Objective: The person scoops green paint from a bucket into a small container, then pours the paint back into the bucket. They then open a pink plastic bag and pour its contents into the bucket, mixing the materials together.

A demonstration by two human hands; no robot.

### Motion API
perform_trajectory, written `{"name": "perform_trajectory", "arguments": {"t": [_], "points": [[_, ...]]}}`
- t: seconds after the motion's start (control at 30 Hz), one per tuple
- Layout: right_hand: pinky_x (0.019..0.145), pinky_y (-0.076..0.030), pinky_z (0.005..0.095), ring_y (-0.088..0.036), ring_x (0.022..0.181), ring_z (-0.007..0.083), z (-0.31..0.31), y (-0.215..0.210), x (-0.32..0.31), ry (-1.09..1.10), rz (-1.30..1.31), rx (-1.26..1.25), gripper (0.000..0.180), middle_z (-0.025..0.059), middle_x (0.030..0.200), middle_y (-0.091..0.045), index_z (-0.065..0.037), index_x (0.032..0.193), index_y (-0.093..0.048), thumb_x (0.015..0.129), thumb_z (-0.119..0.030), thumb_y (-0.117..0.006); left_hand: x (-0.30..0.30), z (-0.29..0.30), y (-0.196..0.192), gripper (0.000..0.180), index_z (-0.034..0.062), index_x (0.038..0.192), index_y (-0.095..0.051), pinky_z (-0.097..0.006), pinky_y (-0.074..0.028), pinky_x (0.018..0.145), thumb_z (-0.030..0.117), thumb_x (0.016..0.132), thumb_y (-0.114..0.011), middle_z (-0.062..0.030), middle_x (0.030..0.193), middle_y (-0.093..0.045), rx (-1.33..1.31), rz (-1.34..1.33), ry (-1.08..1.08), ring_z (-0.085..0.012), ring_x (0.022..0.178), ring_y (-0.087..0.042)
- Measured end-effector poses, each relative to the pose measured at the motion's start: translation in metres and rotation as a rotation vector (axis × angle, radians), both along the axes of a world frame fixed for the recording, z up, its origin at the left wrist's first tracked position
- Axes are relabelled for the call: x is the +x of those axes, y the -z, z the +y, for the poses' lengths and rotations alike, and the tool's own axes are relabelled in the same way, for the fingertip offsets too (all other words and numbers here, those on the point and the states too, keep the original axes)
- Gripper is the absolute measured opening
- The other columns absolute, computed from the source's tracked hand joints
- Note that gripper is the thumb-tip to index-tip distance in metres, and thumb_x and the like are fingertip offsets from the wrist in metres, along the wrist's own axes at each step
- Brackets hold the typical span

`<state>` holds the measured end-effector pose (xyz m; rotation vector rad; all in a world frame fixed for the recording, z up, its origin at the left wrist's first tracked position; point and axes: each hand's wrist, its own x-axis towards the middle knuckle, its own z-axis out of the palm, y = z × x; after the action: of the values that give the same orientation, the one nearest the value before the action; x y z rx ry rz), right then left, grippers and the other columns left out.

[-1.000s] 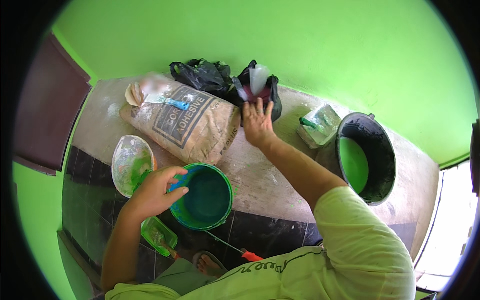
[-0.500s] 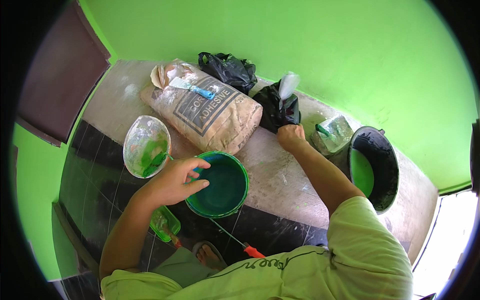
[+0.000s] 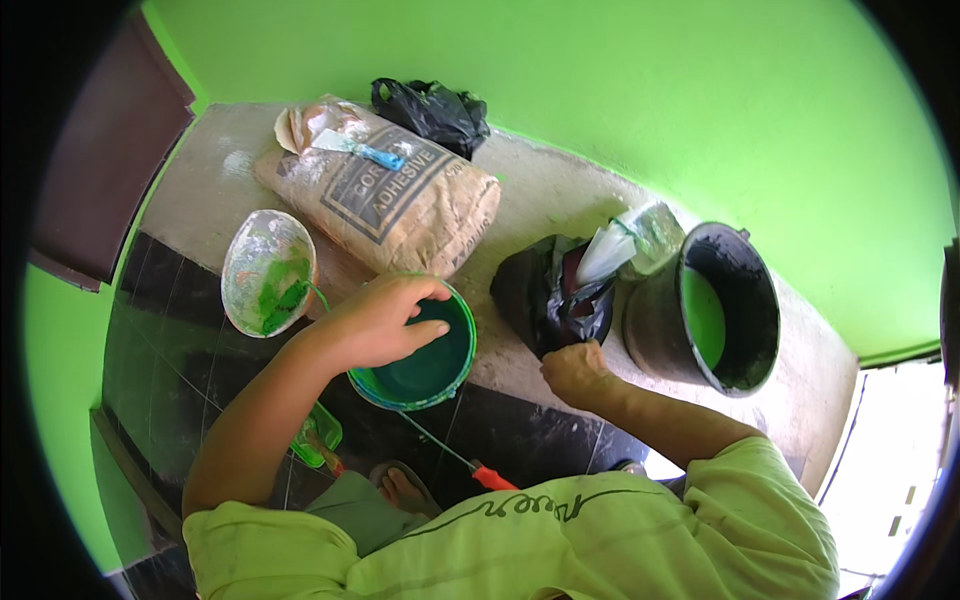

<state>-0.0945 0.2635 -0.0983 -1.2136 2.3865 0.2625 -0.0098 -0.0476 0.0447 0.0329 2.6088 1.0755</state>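
Concrete ledge [image 3: 560,200]: left hand [image 3: 375,325] fingers spread over green bucket [image 3: 425,355]; right hand [image 3: 572,372] fingers pinching black bag [image 3: 545,295].

Tan paper sack [image 3: 395,195] with a dark framed label, lying flat on the ledge by the green wall, black plastic bag [image 3: 432,112] behind it, second black bag [image 3: 545,290] beside the right hand [image 3: 572,372]

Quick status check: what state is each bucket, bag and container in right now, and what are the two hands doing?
Green bucket: upright, open, green paint inside.
Left hand: resting on the green bucket's rim.
Black bag: open, white bag sticking out.
Right hand: closed on the black bag's lower edge.
Black bucket: upright, open, green paint inside.
Sack: lying flat, a scraper on top.
Bowl: open, smeared green.
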Motion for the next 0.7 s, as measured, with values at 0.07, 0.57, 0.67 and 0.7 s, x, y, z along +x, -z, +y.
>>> {"name": "perform_trajectory", "arguments": {"t": [0.07,0.57,0.67,0.7], "points": [[0.073,-0.053,0.0466,-0.075,0.087,0.0298,0.017,0.0,0.016,-0.031,-0.045,-0.005,0.018,0.0109,0.088,-0.075,-0.014,0.089,-0.075,0.092,-0.024,-0.06,-0.01,0.027,0.006,0.042,-0.001,0.124,-0.062,-0.042,-0.055,0.091,0.019,0.089,-0.075,-0.0198,0.121,-0.067,-0.023,0.121,0.097,-0.033,0.106,-0.068],[0.104,-0.042,0.0541,-0.055,0.121,0.0443,0.017,-0.009,0.021,-0.065,0.282,-0.14,0.046,0.0257,0.128,-0.06,0.002,0.12,-0.066,0.088,-0.029,-0.062,-0.053,0.143,0.088,0.026,0.003,0.116,-0.067,-0.049,-0.049,0.103,0.013,0.092,-0.065,-0.02,0.125,-0.06,-0.451,0.054,0.402,-0.0404,0.117,-0.059],[0.108,-0.03,0.0599,-0.045,0.131,0.0443,0.024,0.031,0.005,-0.153,0.471,0.075,0.059,0.0257,0.134,-0.055,0.002,0.132,-0.062,0.089,-0.038,-0.058,-0.054,0.148,0.086,0.029,0.0018,0.118,-0.066,-0.048,-0.049,0.103,0.017,0.094,-0.065,-0.0219,0.127,-0.06,-0.446,0.009,0.392,-0.0401,0.118,-0.059],[0.108,-0.026,0.0616,-0.041,0.133,0.0438,0.021,0.033,0.001,-0.165,0.469,0.112,0.063,0.0256,0.136,-0.054,0.002,0.136,-0.06,0.09,-0.041,-0.056,-0.054,0.146,0.089,0.03,0.0013,0.119,-0.066,-0.047,-0.048,0.104,0.018,0.094,-0.065,-0.0224,0.128,-0.06,-0.377,0.0,0.371,-0.0399,0.119,-0.059]]}}
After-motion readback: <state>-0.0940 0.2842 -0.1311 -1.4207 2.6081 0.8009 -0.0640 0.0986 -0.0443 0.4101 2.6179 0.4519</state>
